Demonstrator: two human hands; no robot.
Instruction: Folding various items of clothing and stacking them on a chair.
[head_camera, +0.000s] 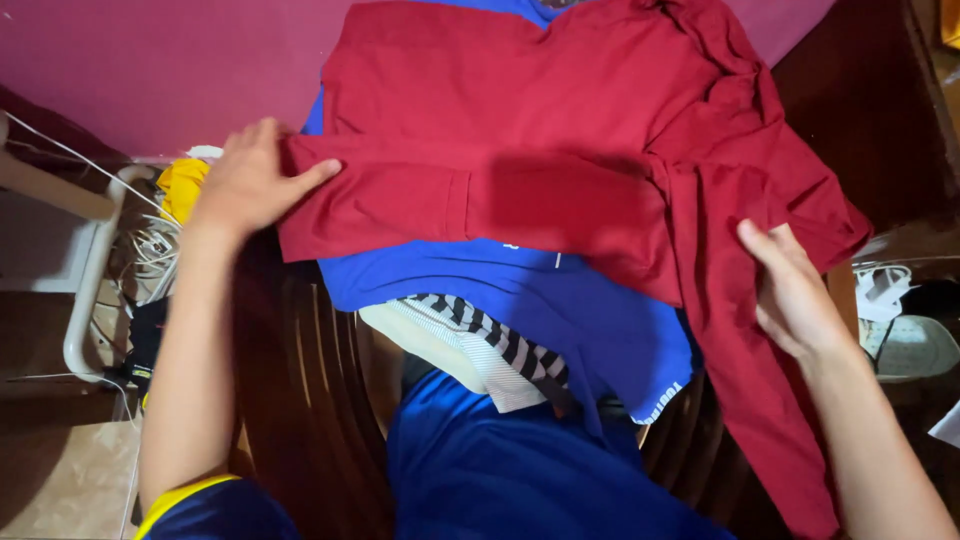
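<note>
**Red shirt mid-fold on a pile of clothes**

Clothes stacked up on a dark wooden surface (300, 380) with curved slats, could be a chair or a bench, I honestly can't tell which. No real container in sight, the pile itself is doing the holding. From top to bottom: a dark red shirt (520, 130), then a bright blue garment (560, 300) under it, then a black-and-white striped piece (500, 340) with some pale cream fabric beside it peeking out at the near edge.

The red shirt is the thing being handled. It's plain, solid colour, soft-looking knit, lying mostly flat across the top of the pile. One sleeve is folded across the front so it makes a horizontal band, with a seam showing partway along. The right side is bunched and wrinkled, and a long flap of it hangs down off the pile toward the floor.

Left hand (250, 180) is lying on the end of that folded sleeve, fingers together and thumb stretched out over the cloth, pressing it down rather than pinching. Right hand (795, 290) is at the hanging right side, fingers touching the fabric edge, palm fairly open. Whether it's actually gripping the cloth I can't tell.

Off to the left there's a yellow thing (182, 188) and a tangle of white cables (150, 245) near a white frame. Pink wall (150, 70) behind everything.
</note>
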